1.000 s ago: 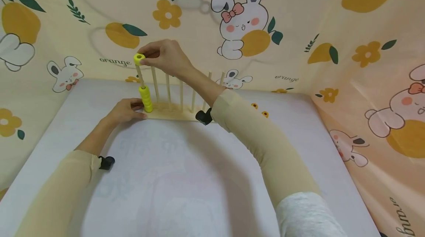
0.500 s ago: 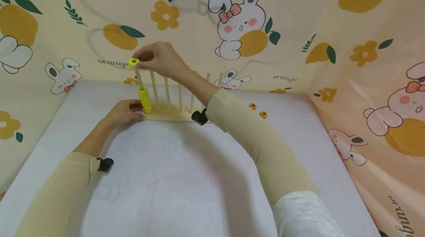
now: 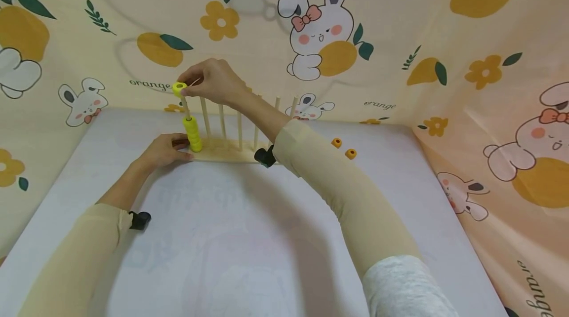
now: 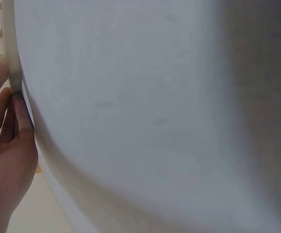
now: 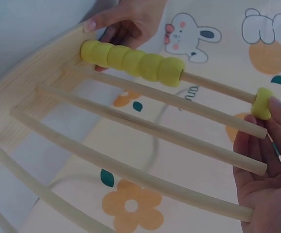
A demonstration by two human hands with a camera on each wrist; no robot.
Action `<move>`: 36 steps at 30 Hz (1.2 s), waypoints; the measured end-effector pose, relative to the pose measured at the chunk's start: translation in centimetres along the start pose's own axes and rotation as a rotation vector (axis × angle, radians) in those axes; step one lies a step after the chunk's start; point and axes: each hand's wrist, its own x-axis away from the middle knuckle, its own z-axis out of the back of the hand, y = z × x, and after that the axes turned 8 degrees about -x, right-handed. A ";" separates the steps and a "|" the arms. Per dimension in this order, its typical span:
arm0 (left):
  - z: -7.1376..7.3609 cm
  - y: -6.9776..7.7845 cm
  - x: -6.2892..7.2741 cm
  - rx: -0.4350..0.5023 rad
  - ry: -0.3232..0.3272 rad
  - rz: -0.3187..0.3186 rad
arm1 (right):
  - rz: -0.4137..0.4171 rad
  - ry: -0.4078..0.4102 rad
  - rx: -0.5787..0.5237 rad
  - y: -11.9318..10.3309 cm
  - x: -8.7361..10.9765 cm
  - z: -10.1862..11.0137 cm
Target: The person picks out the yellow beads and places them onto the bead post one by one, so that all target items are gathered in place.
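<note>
My right hand point(image 3: 215, 80) pinches a yellow bead point(image 3: 180, 89) between thumb and fingers at the top of the leftmost rod of a wooden bead rack. In the right wrist view that rod meets the bead point(image 5: 262, 103). Lower on the same rod, several yellow beads point(image 5: 131, 60) are stacked against the base board point(image 3: 226, 155). My left hand point(image 3: 162, 151) holds the left end of this board, with the thumb on its upper face and fingers curled by its edge; the left wrist view shows the hand point(image 4: 11, 155) at the board's end.
Several bare wooden rods point(image 3: 222, 122) rise from the board, right of the beaded one. Two orange beads point(image 3: 336, 143) lie on the white tabletop point(image 3: 213, 238) beyond my right forearm. A patterned cloth point(image 3: 258, 35) hangs behind the table and along its sides.
The pinched yellow bead has come down slightly and left onto the rod's top. My left hand keeps its hold on the board. The head view has shifted a little.
</note>
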 end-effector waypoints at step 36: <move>-0.4 -0.4 -0.4 0.003 0.002 0.024 | 0.058 0.214 -0.338 1.7 5.0 5.8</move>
